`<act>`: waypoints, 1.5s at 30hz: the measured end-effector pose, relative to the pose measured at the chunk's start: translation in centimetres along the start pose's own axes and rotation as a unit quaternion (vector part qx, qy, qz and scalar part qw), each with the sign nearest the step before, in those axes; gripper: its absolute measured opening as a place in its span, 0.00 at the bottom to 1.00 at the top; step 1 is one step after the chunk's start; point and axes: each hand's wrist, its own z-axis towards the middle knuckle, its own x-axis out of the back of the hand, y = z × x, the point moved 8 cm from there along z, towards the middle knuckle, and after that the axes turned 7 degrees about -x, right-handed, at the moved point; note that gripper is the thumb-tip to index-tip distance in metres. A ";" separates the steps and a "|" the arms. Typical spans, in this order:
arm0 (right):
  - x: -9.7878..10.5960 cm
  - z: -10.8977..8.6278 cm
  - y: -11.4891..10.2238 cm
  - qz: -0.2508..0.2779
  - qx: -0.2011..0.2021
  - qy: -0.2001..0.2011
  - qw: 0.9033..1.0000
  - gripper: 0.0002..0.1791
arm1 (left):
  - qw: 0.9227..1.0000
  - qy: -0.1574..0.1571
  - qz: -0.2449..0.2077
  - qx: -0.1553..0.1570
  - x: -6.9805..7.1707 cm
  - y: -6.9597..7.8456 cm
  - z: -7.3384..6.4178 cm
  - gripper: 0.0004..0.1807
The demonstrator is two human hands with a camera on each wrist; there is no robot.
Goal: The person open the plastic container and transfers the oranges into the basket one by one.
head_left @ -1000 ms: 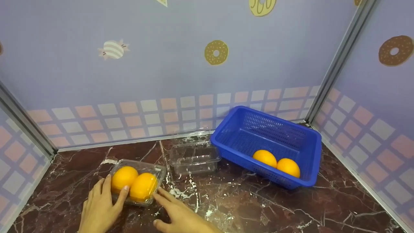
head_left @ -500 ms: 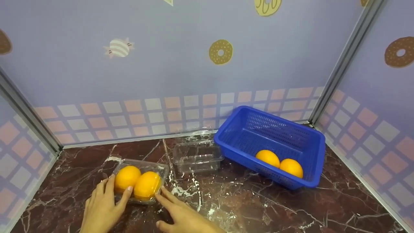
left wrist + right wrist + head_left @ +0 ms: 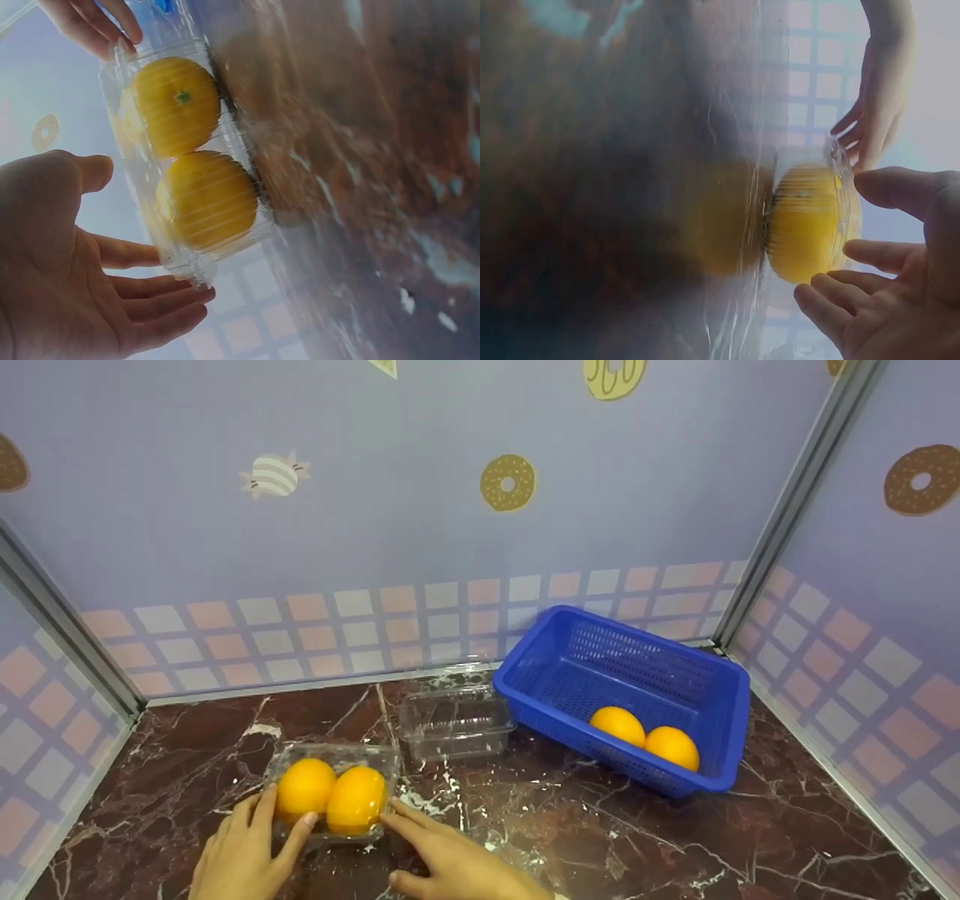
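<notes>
Two oranges (image 3: pixel 306 789) sit side by side in a clear plastic clamshell box (image 3: pixel 330 751) with its lid down over them, at the left front of the counter. My left hand (image 3: pixel 246 851) is at the box's left side, its fingers nearly straight along the rim and the thumb apart from them, over the near edge. On the other side, my right hand (image 3: pixel 457 859) touches the right edge with extended fingertips. In the left wrist view, the left fingers (image 3: pixel 157 300) reach along the box's rim while the ribbed wall shows both oranges (image 3: pixel 210 199) inside.
Behind and to the right stands a second clear plastic box (image 3: pixel 457 724), with nothing in it. A blue perforated basket (image 3: pixel 733 724) beside it holds two more oranges (image 3: pixel 616 725). Patterned wall panels (image 3: pixel 375 525) enclose the dark marbled counter (image 3: pixel 600 840) at the back and sides.
The box with the oranges has turned so it sits squarer to me, shifting slightly right and nearer. Both hands have moved along with it, and the view has shifted a little.
</notes>
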 end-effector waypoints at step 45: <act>4.4 -8.3 6.2 0.058 0.048 -0.017 0.997 0.35 | 0.999 -0.018 0.011 -0.027 -2.2 7.0 -3.3 0.34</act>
